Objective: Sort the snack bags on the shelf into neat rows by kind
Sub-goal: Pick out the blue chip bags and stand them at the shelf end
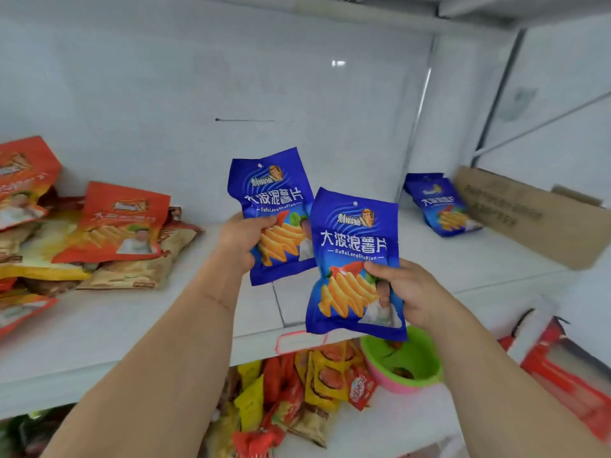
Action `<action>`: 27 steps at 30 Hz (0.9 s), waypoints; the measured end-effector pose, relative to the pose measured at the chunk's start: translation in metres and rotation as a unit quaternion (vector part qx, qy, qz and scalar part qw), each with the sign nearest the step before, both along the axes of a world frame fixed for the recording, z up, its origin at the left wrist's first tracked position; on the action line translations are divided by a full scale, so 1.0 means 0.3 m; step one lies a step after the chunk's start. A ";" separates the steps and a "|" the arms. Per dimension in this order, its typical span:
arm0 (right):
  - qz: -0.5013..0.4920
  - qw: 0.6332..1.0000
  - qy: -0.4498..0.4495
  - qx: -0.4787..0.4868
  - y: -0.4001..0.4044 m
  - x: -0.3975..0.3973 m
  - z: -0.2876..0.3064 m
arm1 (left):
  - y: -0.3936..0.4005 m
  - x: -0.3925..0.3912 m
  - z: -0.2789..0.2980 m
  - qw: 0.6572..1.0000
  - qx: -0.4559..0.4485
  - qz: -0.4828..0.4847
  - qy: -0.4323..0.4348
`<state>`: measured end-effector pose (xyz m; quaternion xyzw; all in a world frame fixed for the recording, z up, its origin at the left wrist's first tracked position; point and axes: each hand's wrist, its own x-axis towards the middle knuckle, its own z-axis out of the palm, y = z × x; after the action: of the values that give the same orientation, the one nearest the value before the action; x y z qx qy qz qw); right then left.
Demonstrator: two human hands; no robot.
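Our left hand (243,241) grips one glossy blue foil potato-chip bag (271,206) by its left edge, thumb curled over the front, while our right hand (405,294) pinches a second identical blue chip bag (355,246) at its right edge, both bags upright above the white shelf board (132,312). Further blue chip bags (436,203) lean at the shelf's right rear beside a brown cardboard box (529,216). A loose pile of orange-red and tan snack bags (99,233) lies at the left.
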<state>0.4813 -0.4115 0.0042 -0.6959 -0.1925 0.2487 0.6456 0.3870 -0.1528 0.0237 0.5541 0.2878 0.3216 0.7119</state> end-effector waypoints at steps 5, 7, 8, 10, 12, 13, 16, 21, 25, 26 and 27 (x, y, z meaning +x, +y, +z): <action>-0.053 0.999 -0.008 -0.007 -0.242 0.170 -0.014 | -0.254 0.251 -0.027 0.999 -0.011 -0.046 0.006; -0.072 0.997 -0.010 -0.002 -0.315 0.241 -0.025 | -0.328 0.348 -0.032 0.998 -0.014 -0.060 0.005; -0.081 0.997 -0.009 0.003 -0.347 0.277 -0.031 | -0.361 0.399 -0.034 0.998 -0.014 -0.065 0.003; -0.097 0.995 -0.008 0.006 -0.407 0.354 -0.047 | -0.422 0.501 -0.035 0.997 -0.014 -0.074 -0.001; -0.117 0.993 -0.004 -0.002 -0.464 0.434 -0.060 | -0.472 0.609 -0.040 0.996 -0.017 -0.086 0.000; -0.126 0.992 -0.003 -0.007 -0.490 0.478 -0.066 | -0.495 0.663 -0.043 0.996 -0.023 -0.091 0.000; -0.150 0.988 -0.005 -0.019 -0.556 0.616 -0.079 | -0.547 0.836 -0.060 0.993 -0.041 -0.110 0.000; -0.182 0.983 0.000 -0.029 -0.640 0.843 -0.082 | -0.611 1.112 -0.070 0.987 -0.076 -0.140 0.001; -0.196 0.980 0.006 -0.030 -0.691 1.000 -0.083 | -0.660 1.302 -0.081 0.984 -0.082 -0.157 0.010; -0.195 0.980 0.010 -0.032 -0.703 1.038 -0.089 | -0.669 1.343 -0.091 0.984 -0.080 -0.158 0.015; -0.193 0.981 0.011 -0.035 -0.713 1.074 -0.094 | -0.678 1.381 -0.102 0.984 -0.080 -0.157 0.019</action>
<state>0.8036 -0.6256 -0.0239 -0.7391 -0.0389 0.1337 0.6591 0.8012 -0.3563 -0.0068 0.5399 0.2356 0.1707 0.7899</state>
